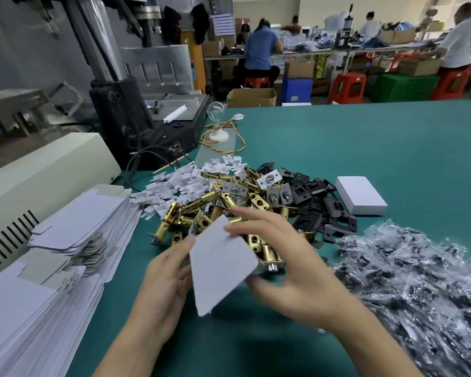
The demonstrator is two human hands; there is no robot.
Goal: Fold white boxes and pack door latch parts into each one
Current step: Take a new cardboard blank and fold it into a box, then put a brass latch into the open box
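Note:
A white cardboard box (220, 263) is held tilted above the green table (365, 148), just in front of me. My left hand (166, 278) grips its left edge, thumb on top. My right hand (280, 257) holds its right side, fingers curled over the top corner and blurred by motion. A brass door latch (269, 258) shows at the box's right edge; whether it sits inside the box I cannot tell. Behind lies a heap of brass latches (218, 202), with black strike plates (316, 208) to its right. One closed white box (360, 195) lies beyond them.
Stacks of flat white box blanks (74, 227) fill the left. Small white plastic pieces (180, 180) lie behind the latches. Clear bags of dark screws (413, 281) cover the right. A press machine (136, 104) and a light bulb (216, 115) stand at the back left. People work at far benches.

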